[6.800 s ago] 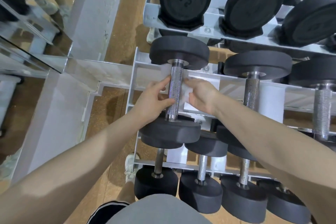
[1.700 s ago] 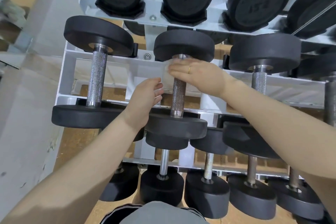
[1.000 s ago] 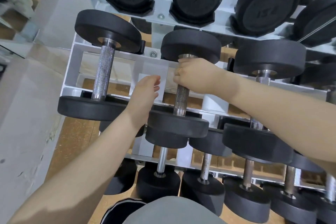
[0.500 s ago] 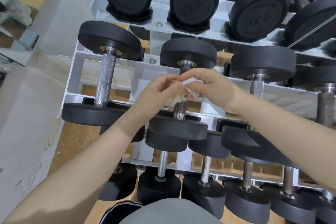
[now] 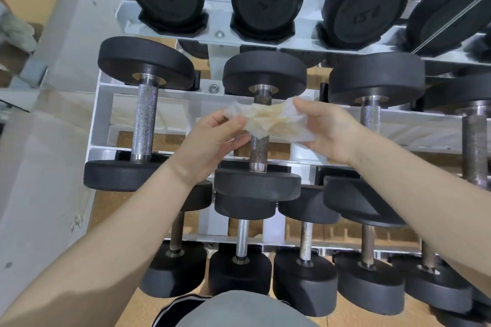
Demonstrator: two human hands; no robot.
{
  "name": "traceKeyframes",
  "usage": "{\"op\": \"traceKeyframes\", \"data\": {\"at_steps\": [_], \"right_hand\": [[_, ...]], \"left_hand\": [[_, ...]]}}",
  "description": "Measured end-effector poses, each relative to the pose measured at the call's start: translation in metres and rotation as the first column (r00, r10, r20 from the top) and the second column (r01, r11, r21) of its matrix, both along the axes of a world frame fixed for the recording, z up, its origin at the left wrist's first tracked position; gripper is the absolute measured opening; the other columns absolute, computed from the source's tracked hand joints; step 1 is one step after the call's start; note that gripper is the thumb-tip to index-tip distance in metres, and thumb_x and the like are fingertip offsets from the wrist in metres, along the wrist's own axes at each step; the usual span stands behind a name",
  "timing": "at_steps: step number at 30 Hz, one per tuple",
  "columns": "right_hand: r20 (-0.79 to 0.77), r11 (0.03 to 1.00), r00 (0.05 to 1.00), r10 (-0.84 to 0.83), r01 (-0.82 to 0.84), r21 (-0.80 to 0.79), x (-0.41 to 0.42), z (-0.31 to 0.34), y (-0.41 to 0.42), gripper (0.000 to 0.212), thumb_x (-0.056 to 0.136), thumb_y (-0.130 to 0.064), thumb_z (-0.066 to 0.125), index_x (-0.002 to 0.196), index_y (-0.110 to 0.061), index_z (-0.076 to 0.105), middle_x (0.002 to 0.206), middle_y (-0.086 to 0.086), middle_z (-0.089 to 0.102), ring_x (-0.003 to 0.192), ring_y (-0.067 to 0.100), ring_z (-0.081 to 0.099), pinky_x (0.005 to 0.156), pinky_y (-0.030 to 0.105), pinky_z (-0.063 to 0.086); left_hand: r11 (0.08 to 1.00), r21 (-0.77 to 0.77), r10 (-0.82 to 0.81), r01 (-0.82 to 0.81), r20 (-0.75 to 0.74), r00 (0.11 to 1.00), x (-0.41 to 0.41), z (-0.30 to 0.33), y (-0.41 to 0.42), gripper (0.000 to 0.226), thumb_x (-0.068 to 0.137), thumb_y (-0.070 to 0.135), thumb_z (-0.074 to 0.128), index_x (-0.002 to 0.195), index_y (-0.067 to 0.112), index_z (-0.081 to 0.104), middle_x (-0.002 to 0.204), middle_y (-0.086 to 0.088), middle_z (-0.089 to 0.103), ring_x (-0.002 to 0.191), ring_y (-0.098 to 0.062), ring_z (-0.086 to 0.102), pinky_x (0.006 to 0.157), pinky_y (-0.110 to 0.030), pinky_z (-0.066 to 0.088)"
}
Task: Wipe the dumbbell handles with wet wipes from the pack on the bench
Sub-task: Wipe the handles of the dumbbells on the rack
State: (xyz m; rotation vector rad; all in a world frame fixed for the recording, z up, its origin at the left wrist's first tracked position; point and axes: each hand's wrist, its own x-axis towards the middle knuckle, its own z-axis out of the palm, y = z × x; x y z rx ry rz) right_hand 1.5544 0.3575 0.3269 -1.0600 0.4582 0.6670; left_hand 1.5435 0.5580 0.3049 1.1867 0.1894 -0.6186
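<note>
Both hands hold one wet wipe [image 5: 268,119], stretched flat btwn them just above the middle dumbbell handle [image 5: 259,150]. Left hand [image 5: 210,141] pinches the wipe's left end w/ thumb and curled fingers; right hand [image 5: 329,131] grips the right end, thumb on top, fingers curled under. The wipe is crumpled and carries yellow-brown stains across its centre. It hides the mid part of the knurled handle; whether it touches the metal I can't tell from this angle.

That dumbbell sits on the middle tier of a white metal rack [image 5: 106,114], black rubber heads front and back. To its left, well apart, lies another dumbbell [image 5: 144,119] w/ its knurled handle fully bare; to the right a third handle [image 5: 370,117] shows just behind the right wrist. Open gaps btwn the handles leave room on both sides of the hands.

Upper tier [image 5: 212,32] holds larger dumbbells end-on; raised numbers on their faces are upside down, not legible. Lower tier has smaller dumbbells w/ smooth chrome bars [image 5: 243,236].

Floor under the rack is tan, cork-like [image 5: 111,202]. A pale grey ledge or wall base [image 5: 39,180] runs along the left edge of the rack.
</note>
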Motion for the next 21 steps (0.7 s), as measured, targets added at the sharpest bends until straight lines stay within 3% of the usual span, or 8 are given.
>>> {"op": "traceKeyframes", "data": {"at_steps": [3, 5, 6, 9, 11, 13, 16, 21], "right_hand": [[-0.045, 0.996, 0.999, -0.001, 0.005, 0.092, -0.004, -0.003, 0.012, 0.045, 0.090, -0.035, 0.046, 0.118, -0.001, 0.053, 0.108, 0.013, 0.065, 0.093, 0.020, 0.066, 0.078, 0.027, 0.057], [0.008, 0.996, 0.999, 0.041, -0.041, 0.080, -0.005, -0.003, 0.014, 0.022, 0.088, -0.021, 0.056, 0.099, -0.002, 0.055, 0.097, 0.012, 0.069, 0.086, 0.020, 0.069, 0.075, 0.027, 0.058], [0.019, 0.999, 1.000, 0.017, -0.018, 0.049, -0.004, 0.000, 0.014, 0.008, 0.089, -0.013, 0.055, 0.089, -0.005, 0.054, 0.084, 0.008, 0.069, 0.076, 0.017, 0.069, 0.070, 0.026, 0.058], [0.056, 0.964, 0.985, -0.165, 0.173, -0.204, -0.005, 0.001, -0.001, 0.023, 0.095, -0.001, 0.043, 0.075, -0.010, 0.049, 0.057, 0.003, 0.064, 0.046, 0.015, 0.062, 0.045, 0.022, 0.052], [0.178, 0.821, 0.968, -0.179, 0.246, -0.515, -0.005, -0.006, -0.012, 0.031, 0.092, 0.002, 0.038, 0.066, -0.012, 0.046, 0.056, 0.005, 0.057, 0.041, 0.017, 0.050, 0.040, 0.018, 0.037], [0.298, 0.646, 0.947, -0.123, 0.305, -0.700, -0.001, -0.019, -0.010, 0.032, 0.088, -0.001, 0.038, 0.061, -0.016, 0.047, 0.068, 0.011, 0.056, 0.055, 0.021, 0.049, 0.054, 0.028, 0.041], [0.253, 0.489, 0.963, 0.096, 0.176, -0.854, 0.014, -0.037, 0.013, 0.038, 0.097, -0.014, 0.039, 0.059, -0.022, 0.037, 0.082, 0.013, 0.048, 0.073, 0.019, 0.042, 0.064, 0.027, 0.040], [0.046, 0.780, 0.962, -0.268, 0.245, -0.576, 0.039, -0.055, 0.051, 0.036, 0.101, -0.031, 0.031, 0.069, -0.018, 0.042, 0.080, 0.007, 0.051, 0.071, 0.022, 0.050, 0.074, 0.032, 0.046]], "left_hand": [[0.998, 0.064, 0.026, -0.024, -0.038, 0.999, 0.002, -0.001, -0.010, 0.012, 0.092, 0.007, 0.051, 0.091, 0.013, 0.062, 0.070, 0.005, 0.071, 0.057, -0.004, 0.062, 0.059, -0.016, 0.053], [0.964, 0.263, 0.033, -0.045, 0.052, 0.998, 0.003, -0.003, -0.016, 0.008, 0.091, 0.008, 0.056, 0.092, 0.014, 0.061, 0.066, 0.007, 0.067, 0.052, -0.002, 0.056, 0.052, -0.013, 0.047], [0.926, 0.372, 0.023, -0.065, 0.116, 0.993, 0.004, -0.004, -0.017, 0.008, 0.090, 0.009, 0.057, 0.090, 0.017, 0.061, 0.067, 0.008, 0.065, 0.055, -0.002, 0.055, 0.054, -0.013, 0.046], [0.842, 0.518, 0.040, -0.150, 0.217, 0.975, 0.008, -0.009, -0.014, 0.012, 0.090, 0.013, 0.057, 0.086, 0.024, 0.054, 0.081, 0.007, 0.058, 0.077, -0.007, 0.056, 0.076, -0.022, 0.048], [0.816, 0.560, 0.035, -0.141, 0.195, 0.980, 0.009, -0.012, -0.013, 0.008, 0.092, 0.017, 0.054, 0.097, 0.022, 0.053, 0.091, 0.007, 0.056, 0.088, -0.011, 0.054, 0.089, -0.031, 0.047], [0.798, 0.600, -0.034, -0.062, 0.147, 0.989, 0.010, -0.015, -0.016, 0.021, 0.093, 0.021, 0.052, 0.114, 0.020, 0.053, 0.104, 0.004, 0.058, 0.097, -0.013, 0.055, 0.096, -0.034, 0.046], [0.816, 0.575, -0.118, 0.059, 0.066, 0.991, 0.009, -0.016, -0.023, 0.039, 0.094, 0.025, 0.051, 0.133, 0.019, 0.045, 0.110, 0.001, 0.060, 0.103, -0.016, 0.059, 0.098, -0.036, 0.046], [0.825, 0.564, -0.108, 0.046, 0.077, 0.991, 0.005, -0.021, -0.033, 0.040, 0.090, 0.016, 0.057, 0.129, 0.020, 0.050, 0.099, 0.001, 0.063, 0.104, -0.018, 0.060, 0.099, -0.043, 0.046]]}}
